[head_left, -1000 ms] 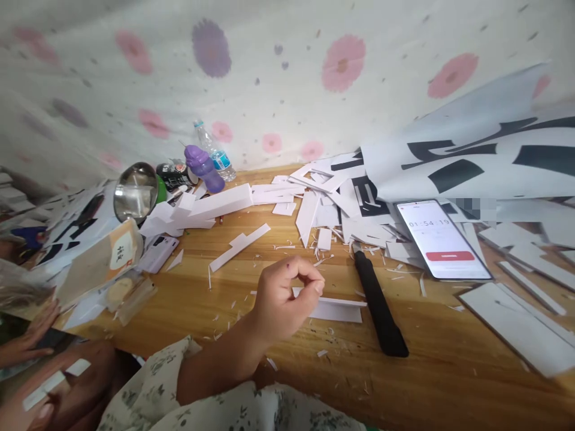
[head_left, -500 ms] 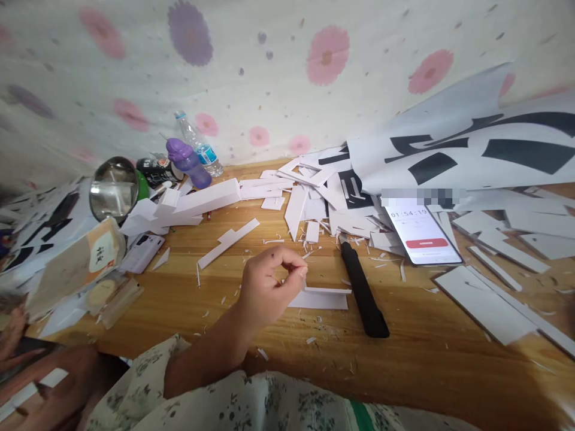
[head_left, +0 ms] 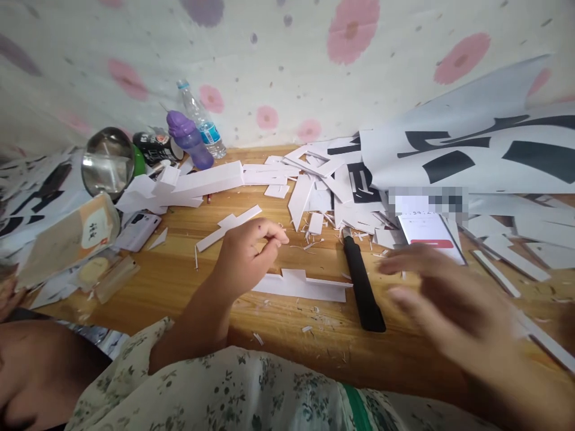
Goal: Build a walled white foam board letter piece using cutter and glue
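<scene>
My left hand (head_left: pixel 247 257) is raised over the wooden table with curled fingers; whether anything small is between them is hidden. Just beneath and right of it lies a white foam-board strip (head_left: pixel 309 288) with a raised tab. My right hand (head_left: pixel 449 299), blurred by motion, hovers at the right with fingers apart and nothing in them, in front of the lit phone (head_left: pixel 426 233). Between the hands a black utility knife (head_left: pixel 365 287) rests on the wood, its blade end pointing away from me. Behind my left hand is a stepped white strip (head_left: pixel 229 226).
White scraps (head_left: pixel 314 197) pile up at the back. A clear bottle (head_left: pixel 206 129), a purple bottle (head_left: pixel 193 140) and a metal bowl (head_left: pixel 108 163) stand back left. A printed sheet (head_left: pixel 467 149) curls at the right. Another person's bare limb (head_left: pixel 45 371) shows lower left.
My right hand has come into view from the right. My left hand has moved left, uncovering more of the tabbed strip. The view has shifted slightly.
</scene>
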Demonstrator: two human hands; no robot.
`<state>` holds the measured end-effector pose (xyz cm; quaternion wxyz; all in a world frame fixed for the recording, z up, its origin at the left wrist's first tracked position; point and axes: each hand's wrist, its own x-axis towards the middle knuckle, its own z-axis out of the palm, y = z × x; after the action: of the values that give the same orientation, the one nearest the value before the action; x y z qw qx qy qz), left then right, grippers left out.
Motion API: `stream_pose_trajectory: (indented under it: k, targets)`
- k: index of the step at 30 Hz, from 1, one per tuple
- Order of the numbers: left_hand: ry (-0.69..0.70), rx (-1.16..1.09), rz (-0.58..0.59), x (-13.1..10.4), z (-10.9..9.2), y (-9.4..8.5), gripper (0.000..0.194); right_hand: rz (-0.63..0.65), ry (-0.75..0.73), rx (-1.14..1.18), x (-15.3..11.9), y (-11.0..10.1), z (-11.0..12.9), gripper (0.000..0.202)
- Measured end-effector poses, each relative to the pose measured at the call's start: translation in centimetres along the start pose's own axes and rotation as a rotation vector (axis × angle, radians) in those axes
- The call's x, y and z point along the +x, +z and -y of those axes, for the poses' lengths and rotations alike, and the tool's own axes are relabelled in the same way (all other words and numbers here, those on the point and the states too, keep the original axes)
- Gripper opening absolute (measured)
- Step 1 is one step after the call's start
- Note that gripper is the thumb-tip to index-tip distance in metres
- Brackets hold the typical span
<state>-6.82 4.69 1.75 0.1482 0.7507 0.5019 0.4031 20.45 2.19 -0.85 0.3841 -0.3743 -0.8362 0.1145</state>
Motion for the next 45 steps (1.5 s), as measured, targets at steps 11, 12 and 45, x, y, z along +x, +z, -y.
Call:
stream_pose_trajectory:
  k: [11,12,45]
  targets:
    - [-0.229,-0.037,0.003,0.6,2.5,-1.2,0.007,0.269,-0.239,-0.187,1.3,3.4,0.3,0.012]
    - [-0.248,-0.063,0.021,0.7,2.8,-1.5,0.007,0.239,-0.269,-0.186,1.3,3.1,0.3,0.013]
    - [-0.317,-0.721,0.631,-0.2,1.2,-0.1,0.065,-0.071,0.168,0.401,1.3,2.2,-0.6,0.049]
